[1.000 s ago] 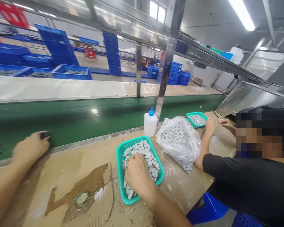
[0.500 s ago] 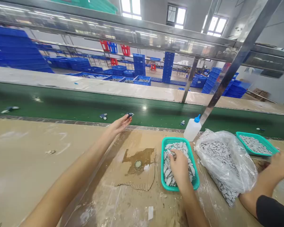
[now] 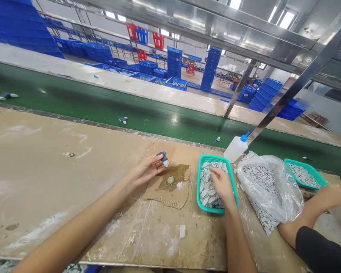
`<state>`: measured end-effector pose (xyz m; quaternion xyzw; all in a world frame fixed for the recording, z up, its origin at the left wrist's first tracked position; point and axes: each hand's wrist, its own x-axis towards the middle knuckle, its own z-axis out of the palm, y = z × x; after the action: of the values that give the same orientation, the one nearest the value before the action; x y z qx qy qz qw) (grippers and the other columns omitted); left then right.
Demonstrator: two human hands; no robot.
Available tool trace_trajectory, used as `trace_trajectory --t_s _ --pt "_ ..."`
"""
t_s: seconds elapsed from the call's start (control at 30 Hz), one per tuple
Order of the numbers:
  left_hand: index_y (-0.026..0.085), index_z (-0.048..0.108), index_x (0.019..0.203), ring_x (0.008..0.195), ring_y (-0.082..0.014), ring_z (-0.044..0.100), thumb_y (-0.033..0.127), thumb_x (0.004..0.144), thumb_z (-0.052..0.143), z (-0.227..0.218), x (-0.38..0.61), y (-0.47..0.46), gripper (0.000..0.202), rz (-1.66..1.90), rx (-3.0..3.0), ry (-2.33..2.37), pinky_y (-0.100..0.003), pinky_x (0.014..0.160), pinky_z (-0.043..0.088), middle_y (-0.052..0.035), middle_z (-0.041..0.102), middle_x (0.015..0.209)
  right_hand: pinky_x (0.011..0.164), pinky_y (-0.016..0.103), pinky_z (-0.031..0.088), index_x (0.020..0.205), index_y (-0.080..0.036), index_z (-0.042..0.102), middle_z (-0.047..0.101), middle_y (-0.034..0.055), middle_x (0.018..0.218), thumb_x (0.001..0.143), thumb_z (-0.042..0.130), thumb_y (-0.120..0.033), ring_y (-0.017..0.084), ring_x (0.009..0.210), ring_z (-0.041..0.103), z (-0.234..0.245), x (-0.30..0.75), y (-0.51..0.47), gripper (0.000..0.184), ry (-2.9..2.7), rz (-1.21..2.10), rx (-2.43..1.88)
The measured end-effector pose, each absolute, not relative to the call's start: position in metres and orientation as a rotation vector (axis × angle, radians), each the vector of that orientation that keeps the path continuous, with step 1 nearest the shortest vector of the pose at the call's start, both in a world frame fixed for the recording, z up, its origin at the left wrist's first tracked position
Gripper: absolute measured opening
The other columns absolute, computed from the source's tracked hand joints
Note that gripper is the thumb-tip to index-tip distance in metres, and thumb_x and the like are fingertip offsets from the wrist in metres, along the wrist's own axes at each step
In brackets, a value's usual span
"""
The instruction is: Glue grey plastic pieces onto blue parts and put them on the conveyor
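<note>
Picking step, I'd say: my left hand [image 3: 147,169] pinches a blue-white part [image 3: 163,158], my right hand [image 3: 223,185] dips into grey chips [image 3: 208,194] in the right-side green basket [image 3: 199,185], grip unclear; next likely needs one chip singled out.

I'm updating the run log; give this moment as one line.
left hand: holds blue-and-white part | right hand: at grey pieces in green basket | white bottle: by green basket

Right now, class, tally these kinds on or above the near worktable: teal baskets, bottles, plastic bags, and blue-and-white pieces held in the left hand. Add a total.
Teal baskets: 2
Bottle: 1
Plastic bag: 1
Blue-and-white piece in the left hand: 1
Total: 5
</note>
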<state>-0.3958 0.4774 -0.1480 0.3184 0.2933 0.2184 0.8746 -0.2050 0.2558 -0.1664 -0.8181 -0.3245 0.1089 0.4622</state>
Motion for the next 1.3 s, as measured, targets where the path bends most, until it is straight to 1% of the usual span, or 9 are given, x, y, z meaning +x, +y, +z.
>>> trace_trajectory --t_s 0.13,0.2,0.5,0.63,0.83,0.97,1.07,1.2,1.3 --pt "0.012 0.067 0.088 0.069 -0.0151 0.064 0.014 0.070 0.079 -0.155 -0.405 0.483 0.021 0.475 0.717 0.549 -0.025 0.068 0.058 -0.0052 0.067 0.078 0.081 0.036 0.049 0.091 -0.017 0.078 0.067 0.0061 0.081 0.075 0.055 -0.026 0.020 0.076 0.062 -0.163 -0.209 0.255 0.029 -0.899 0.290 -2.044" --pt "0.012 0.067 0.089 0.069 -0.0147 0.064 0.014 0.067 0.081 -0.157 -0.407 0.487 0.026 0.485 0.725 0.527 -0.024 0.066 0.057 -0.0055 0.067 0.079 0.078 0.036 0.049 0.094 -0.018 0.078 0.065 0.0044 0.079 0.072 0.059 -0.025 0.019 0.070 0.059 -0.163 -0.210 0.254 0.030 -0.914 0.303 -2.056" --pt "0.010 0.066 0.085 0.085 -0.0211 0.069 0.018 0.069 0.083 -0.151 -0.411 0.481 0.025 0.388 0.764 0.481 -0.026 0.080 0.059 -0.0106 0.070 0.085 0.074 0.038 0.054 0.105 -0.016 0.074 0.070 0.0115 0.099 0.080 0.057 -0.043 0.021 0.077 0.065 -0.155 -0.201 0.250 0.041 -0.742 0.406 -1.930" --pt "0.010 0.065 0.088 0.090 -0.0258 0.070 0.023 0.061 0.090 -0.152 -0.411 0.473 0.039 0.331 0.733 0.454 -0.029 0.081 0.060 -0.0128 0.070 0.088 0.079 0.034 0.053 0.099 -0.019 0.076 0.071 0.0067 0.094 0.066 0.078 -0.040 0.019 0.081 0.064 -0.140 -0.211 0.251 0.039 -0.534 0.584 -1.645" --pt "0.012 0.065 0.091 0.082 -0.0205 0.069 0.022 0.060 0.091 -0.158 -0.411 0.468 0.042 0.307 0.675 0.378 -0.036 0.086 0.059 -0.0075 0.069 0.087 0.082 0.036 0.055 0.100 -0.022 0.071 0.069 0.0030 0.092 0.064 0.083 -0.033 0.020 0.083 0.068 -0.120 -0.247 0.267 0.040 -0.497 0.792 -1.393" --pt "0.012 0.065 0.090 0.077 -0.0182 0.069 0.029 0.058 0.092 -0.162 -0.410 0.470 0.045 0.315 0.753 0.405 -0.030 0.081 0.057 -0.0056 0.068 0.084 0.068 0.028 0.055 0.090 -0.022 0.066 0.067 -0.0003 0.084 0.067 0.081 -0.029 0.017 0.077 0.068 -0.123 -0.270 0.283 0.029 -0.518 0.877 -1.404" --pt "0.012 0.064 0.088 0.072 -0.0155 0.067 0.032 0.057 0.091 -0.164 -0.410 0.472 0.046 0.362 0.844 0.440 -0.025 0.071 0.052 -0.0046 0.067 0.083 0.062 0.022 0.051 0.096 -0.021 0.066 0.068 0.0004 0.083 0.068 0.079 -0.031 0.013 0.073 0.064 -0.134 -0.281 0.295 0.033 -0.543 0.910 -1.463" --pt "0.011 0.067 0.089 0.075 -0.0151 0.066 0.035 0.056 0.091 -0.165 -0.410 0.474 0.048 0.437 0.893 0.438 -0.024 0.068 0.047 -0.0062 0.067 0.085 0.071 0.025 0.052 0.113 -0.021 0.061 0.070 0.0018 0.090 0.071 0.076 -0.033 0.016 0.087 0.066 -0.148 -0.292 0.307 0.046 -0.621 0.889 -1.538" --pt "0.012 0.067 0.091 0.078 -0.0148 0.064 0.034 0.054 0.092 -0.165 -0.411 0.475 0.049 0.457 0.866 0.432 -0.025 0.074 0.047 -0.0066 0.067 0.086 0.085 0.032 0.052 0.119 -0.020 0.057 0.071 0.0044 0.096 0.078 0.070 -0.036 0.019 0.097 0.066 -0.157 -0.298 0.312 0.046 -0.727 0.764 -1.644"
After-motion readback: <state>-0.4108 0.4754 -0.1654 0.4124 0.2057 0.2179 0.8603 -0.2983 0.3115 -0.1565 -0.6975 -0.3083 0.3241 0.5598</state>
